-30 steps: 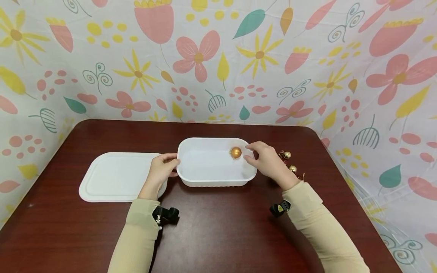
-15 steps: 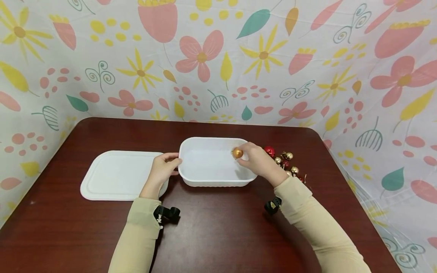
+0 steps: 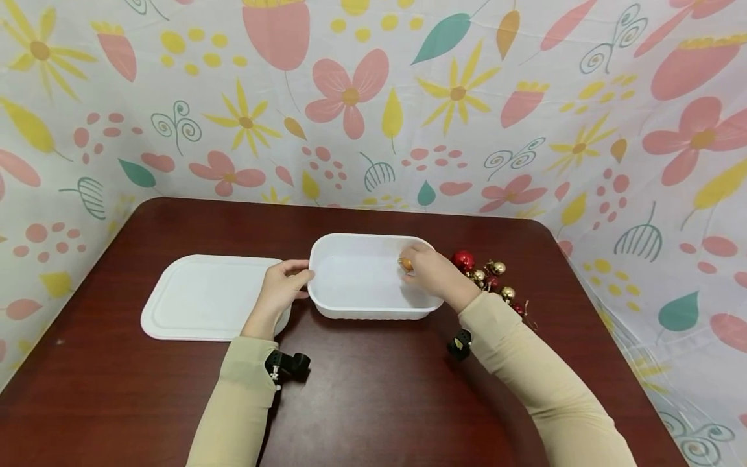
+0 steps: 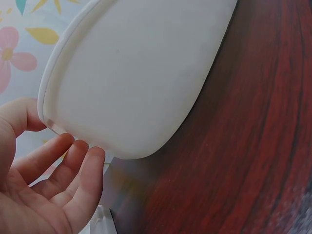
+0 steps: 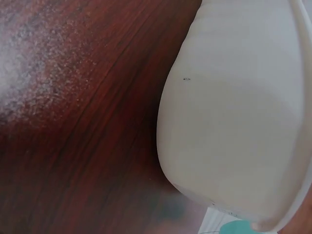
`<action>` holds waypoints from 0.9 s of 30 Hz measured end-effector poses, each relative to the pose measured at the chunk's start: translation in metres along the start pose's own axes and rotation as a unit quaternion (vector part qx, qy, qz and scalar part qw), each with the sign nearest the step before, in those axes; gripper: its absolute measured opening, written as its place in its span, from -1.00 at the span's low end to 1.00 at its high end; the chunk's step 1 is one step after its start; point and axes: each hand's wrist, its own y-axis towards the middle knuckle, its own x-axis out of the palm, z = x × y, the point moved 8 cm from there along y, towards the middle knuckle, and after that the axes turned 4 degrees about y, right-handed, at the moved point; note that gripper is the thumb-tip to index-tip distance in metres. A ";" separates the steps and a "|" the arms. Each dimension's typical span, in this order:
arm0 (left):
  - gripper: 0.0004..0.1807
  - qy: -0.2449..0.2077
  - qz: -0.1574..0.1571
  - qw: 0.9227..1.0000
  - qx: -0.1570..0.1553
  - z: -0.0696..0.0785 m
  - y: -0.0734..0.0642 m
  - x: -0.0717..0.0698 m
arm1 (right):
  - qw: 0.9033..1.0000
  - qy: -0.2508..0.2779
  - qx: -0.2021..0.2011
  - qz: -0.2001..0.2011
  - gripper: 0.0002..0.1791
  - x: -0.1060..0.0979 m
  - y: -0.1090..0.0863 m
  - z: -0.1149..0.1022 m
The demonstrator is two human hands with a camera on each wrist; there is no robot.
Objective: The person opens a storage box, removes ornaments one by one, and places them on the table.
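Observation:
A white plastic box (image 3: 350,285) without a cover stands on the table. My left hand (image 3: 281,285) holds its left end, with the thumb at the rim and the fingertips (image 4: 95,153) against the outer wall. My right hand (image 3: 432,272) reaches over the right end into the box. Its fingers are around a small gold Christmas ball (image 3: 406,264), which they partly cover. In the right wrist view the outer wall of the box (image 5: 229,122) hides nearly all of that hand.
The flat white lid (image 3: 201,298) lies left of the box, partly under my left forearm. Right of the box are a red Christmas ball (image 3: 463,261) and several smaller red and gold ones (image 3: 497,268). A patterned cloth (image 3: 373,117) hangs behind the brown table (image 3: 373,389).
My right hand has moved left and down from the box's right rim, and its fingers have closed around the gold ball. The left hand stays on the box. The red ball has come into sight.

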 end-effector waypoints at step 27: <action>-0.59 0.004 -0.001 1.000 0.002 0.000 0.000 0.000 | 0.997 -0.066 0.010 -0.037 -0.80 0.013 0.007 0.001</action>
